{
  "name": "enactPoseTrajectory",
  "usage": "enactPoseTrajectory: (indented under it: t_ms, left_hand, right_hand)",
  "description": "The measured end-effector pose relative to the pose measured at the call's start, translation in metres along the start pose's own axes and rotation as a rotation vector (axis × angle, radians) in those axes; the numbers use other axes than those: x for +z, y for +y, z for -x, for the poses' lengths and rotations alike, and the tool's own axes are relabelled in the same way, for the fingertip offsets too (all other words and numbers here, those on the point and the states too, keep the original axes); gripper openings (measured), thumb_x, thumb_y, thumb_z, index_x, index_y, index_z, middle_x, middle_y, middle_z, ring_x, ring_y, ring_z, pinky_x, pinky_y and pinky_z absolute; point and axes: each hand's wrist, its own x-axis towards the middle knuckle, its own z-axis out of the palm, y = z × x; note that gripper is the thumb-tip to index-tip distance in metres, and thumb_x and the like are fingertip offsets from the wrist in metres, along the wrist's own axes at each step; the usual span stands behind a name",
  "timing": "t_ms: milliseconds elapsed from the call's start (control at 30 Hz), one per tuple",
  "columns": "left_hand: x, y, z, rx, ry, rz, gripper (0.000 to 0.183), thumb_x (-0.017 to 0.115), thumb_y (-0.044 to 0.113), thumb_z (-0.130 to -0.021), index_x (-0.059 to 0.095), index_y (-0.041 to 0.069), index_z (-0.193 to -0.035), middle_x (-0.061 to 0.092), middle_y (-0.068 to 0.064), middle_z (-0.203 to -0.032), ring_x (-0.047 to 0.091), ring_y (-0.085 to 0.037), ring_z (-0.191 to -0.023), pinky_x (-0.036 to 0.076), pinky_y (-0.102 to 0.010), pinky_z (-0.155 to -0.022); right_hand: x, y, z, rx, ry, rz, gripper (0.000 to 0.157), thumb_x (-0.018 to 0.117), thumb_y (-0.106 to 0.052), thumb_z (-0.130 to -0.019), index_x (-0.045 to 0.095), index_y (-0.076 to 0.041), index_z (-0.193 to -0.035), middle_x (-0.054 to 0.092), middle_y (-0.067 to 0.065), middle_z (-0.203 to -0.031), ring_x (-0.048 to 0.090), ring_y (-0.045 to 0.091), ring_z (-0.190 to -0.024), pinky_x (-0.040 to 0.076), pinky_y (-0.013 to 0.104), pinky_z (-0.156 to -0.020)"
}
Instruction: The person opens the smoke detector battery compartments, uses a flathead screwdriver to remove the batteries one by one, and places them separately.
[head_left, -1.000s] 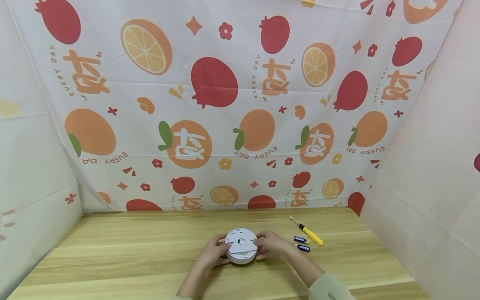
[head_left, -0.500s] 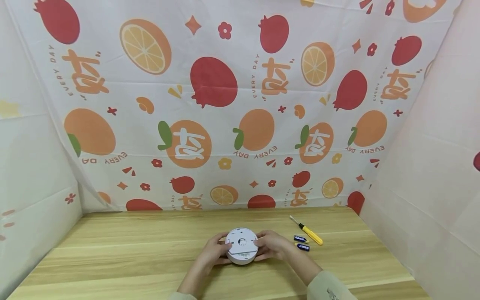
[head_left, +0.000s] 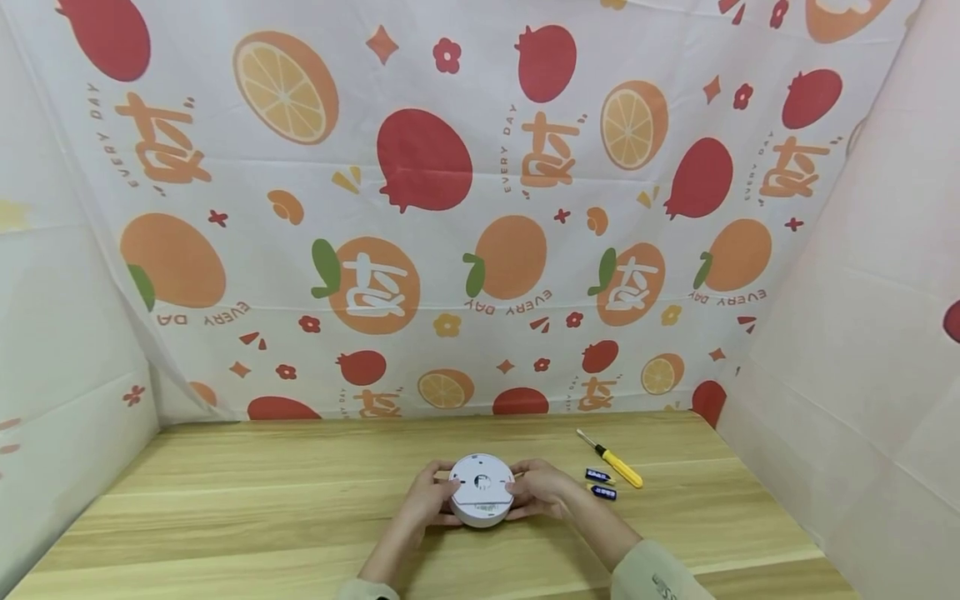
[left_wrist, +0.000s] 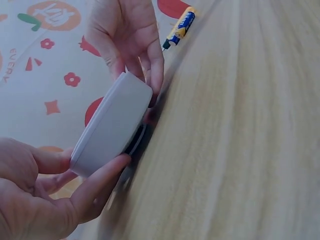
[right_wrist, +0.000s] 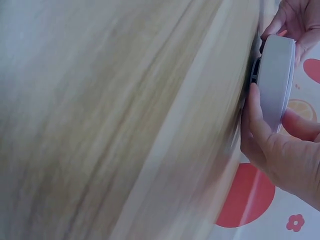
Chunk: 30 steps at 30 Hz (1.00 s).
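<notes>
A round white smoke detector is held flat side up between both hands, with a plate with slots and a central hole on top. My left hand grips its left rim, thumb on the plate's edge and fingers underneath. Opposite it, my right hand grips the right rim the same way. In the left wrist view the detector's side wall is seen edge-on, with a dark part below it close to the wooden table. The detector's underside is mostly hidden.
To the right of the right hand lie two dark blue batteries side by side. Beyond them is a screwdriver with a yellow handle. A fruit-print cloth hangs along the table's back edge, and pale cloth walls stand at both sides.
The plate has turned slightly clockwise on the detector, its straight front edge now lying more level. Both hands keep their grip, and the head view has shifted a little.
</notes>
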Motion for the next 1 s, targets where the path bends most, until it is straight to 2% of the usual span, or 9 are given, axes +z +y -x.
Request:
enactPoseTrajectory:
  t_ms: [200,333,500,600,700,833,1000]
  left_hand:
    - [-0.001,-0.003,-0.001,0.002,0.004,0.02,0.033,0.043,0.004,-0.096,0.037,-0.008,-0.125,0.049,-0.02,-0.094,0.056,-0.021,-0.067,0.055,-0.037,-0.057]
    - [-0.001,-0.004,-0.001,-0.019,-0.022,0.086,0.041,0.04,0.004,-0.096,0.031,-0.008,-0.134,0.052,-0.018,-0.093,0.056,-0.02,-0.067,0.055,-0.039,-0.059]
    - [0.001,-0.002,-0.002,-0.073,-0.033,0.144,0.047,0.038,0.003,-0.093,0.027,-0.01,-0.137,0.053,-0.018,-0.092,0.056,-0.021,-0.067,0.055,-0.042,-0.062]
    - [0.002,-0.001,-0.002,-0.094,-0.011,0.15,0.049,0.038,0.002,-0.089,0.03,-0.009,-0.136,0.051,-0.021,-0.098,0.055,-0.023,-0.068,0.055,-0.044,-0.062]
    - [0.003,-0.002,-0.003,-0.096,0.008,0.138,0.052,0.037,0.002,-0.084,0.033,-0.009,-0.135,0.049,-0.022,-0.102,0.055,-0.026,-0.068,0.055,-0.045,-0.06]
    - [0.005,-0.001,-0.002,-0.088,0.018,0.111,0.056,0.035,0.001,-0.08,0.033,-0.011,-0.134,0.05,-0.022,-0.097,0.057,-0.027,-0.064,0.055,-0.045,-0.057]
    - [0.006,0.0,-0.001,-0.076,0.015,0.11,0.054,0.033,0.0,-0.081,0.032,-0.013,-0.133,0.052,-0.02,-0.092,0.059,-0.027,-0.062,0.055,-0.044,-0.056]
  right_hand:
    - [0.001,-0.001,0.001,0.003,-0.023,-0.033,0.046,0.049,0.011,-0.085,0.034,0.017,-0.129,0.057,0.022,-0.096,0.062,0.028,-0.08,0.051,0.046,-0.076]
    - [0.001,-0.001,0.0,0.037,-0.017,-0.113,0.05,0.047,0.01,-0.085,0.03,0.015,-0.133,0.056,0.022,-0.103,0.06,0.031,-0.091,0.048,0.048,-0.083]
    - [0.004,-0.003,-0.002,0.083,-0.005,-0.251,0.056,0.038,0.013,-0.083,0.022,0.014,-0.137,0.043,0.032,-0.122,0.041,0.046,-0.114,0.034,0.058,-0.094]
    - [0.011,-0.003,-0.002,0.098,0.026,-0.334,0.059,0.033,0.013,-0.079,0.021,0.014,-0.137,0.034,0.034,-0.129,0.032,0.047,-0.121,0.024,0.061,-0.098]
    - [0.021,-0.002,-0.004,0.104,0.082,-0.437,0.061,0.027,0.014,-0.076,0.021,0.014,-0.137,0.029,0.033,-0.132,0.03,0.043,-0.122,0.021,0.057,-0.102]
    - [0.036,-0.002,-0.008,0.059,0.148,-0.575,0.062,0.018,0.013,-0.072,0.016,0.02,-0.134,0.025,0.034,-0.136,0.028,0.038,-0.125,0.026,0.045,-0.104]
    - [0.047,-0.005,-0.011,0.012,0.264,-0.625,0.062,0.013,0.012,-0.07,0.016,0.024,-0.13,0.027,0.035,-0.135,0.033,0.033,-0.119,0.031,0.038,-0.102]
